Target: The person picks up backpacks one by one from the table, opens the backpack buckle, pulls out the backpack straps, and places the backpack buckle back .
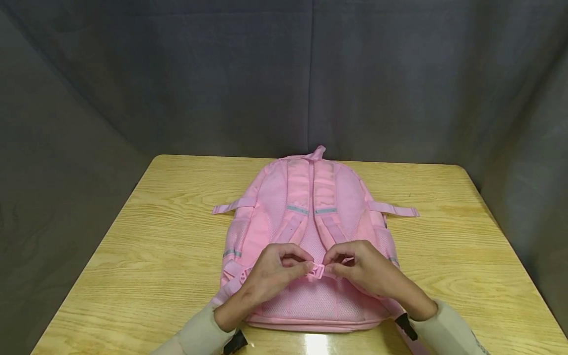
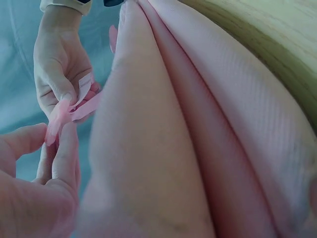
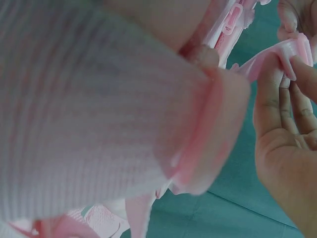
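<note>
A pink backpack (image 1: 310,303) lies on the table with its shoulder straps facing up. Over its lower back panel, both hands meet at a small pink plastic buckle (image 1: 317,270). My left hand (image 1: 275,271) pinches the buckle's left side between thumb and fingertips. From the other side, my right hand (image 1: 366,266) pinches the webbing strap (image 3: 267,55) close to the buckle. In the left wrist view, the pink buckle (image 2: 58,120) sits between the two hands, and a strap end hangs beside it. Fingers partly cover the buckle's halves.
The wooden table (image 1: 168,231) extends around the bag. Two side straps stick out, a left one (image 1: 232,205) and a right one (image 1: 395,209). A grey curtain (image 1: 222,79) hangs behind the table. Dark bands (image 1: 406,326) show at the sleeve cuffs.
</note>
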Demonstrator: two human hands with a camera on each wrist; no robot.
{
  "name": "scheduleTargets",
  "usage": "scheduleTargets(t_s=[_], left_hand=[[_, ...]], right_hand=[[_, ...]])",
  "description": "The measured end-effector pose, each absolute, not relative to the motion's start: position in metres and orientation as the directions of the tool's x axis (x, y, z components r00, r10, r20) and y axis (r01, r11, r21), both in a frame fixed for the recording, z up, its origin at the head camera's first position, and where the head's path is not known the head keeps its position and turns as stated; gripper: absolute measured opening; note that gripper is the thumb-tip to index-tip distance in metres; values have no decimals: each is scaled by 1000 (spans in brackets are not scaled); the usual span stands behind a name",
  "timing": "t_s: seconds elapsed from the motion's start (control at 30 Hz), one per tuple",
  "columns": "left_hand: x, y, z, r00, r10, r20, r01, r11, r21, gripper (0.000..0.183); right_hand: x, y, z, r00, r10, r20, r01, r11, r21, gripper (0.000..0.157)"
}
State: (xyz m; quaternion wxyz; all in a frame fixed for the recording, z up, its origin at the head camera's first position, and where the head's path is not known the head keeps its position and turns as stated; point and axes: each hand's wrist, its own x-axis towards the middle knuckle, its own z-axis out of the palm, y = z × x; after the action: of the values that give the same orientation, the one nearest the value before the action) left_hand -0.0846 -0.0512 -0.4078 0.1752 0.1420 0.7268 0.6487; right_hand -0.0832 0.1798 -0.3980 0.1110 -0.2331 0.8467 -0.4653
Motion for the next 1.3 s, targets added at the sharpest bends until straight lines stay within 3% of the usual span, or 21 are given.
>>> scheduleTargets(t_s=[0.63, 1.3], left_hand=[[-85, -53, -412, -863, 504, -43, -27, 39, 999, 22], [-87, -54, -412, -849, 524, -63, -87, -23, 996, 24]], right_hand=[[-83, 181, -400, -848, -530, 2, -268, 426, -864, 15], [-84, 180, -402, -813, -583, -12, -175, 264, -949, 6]])
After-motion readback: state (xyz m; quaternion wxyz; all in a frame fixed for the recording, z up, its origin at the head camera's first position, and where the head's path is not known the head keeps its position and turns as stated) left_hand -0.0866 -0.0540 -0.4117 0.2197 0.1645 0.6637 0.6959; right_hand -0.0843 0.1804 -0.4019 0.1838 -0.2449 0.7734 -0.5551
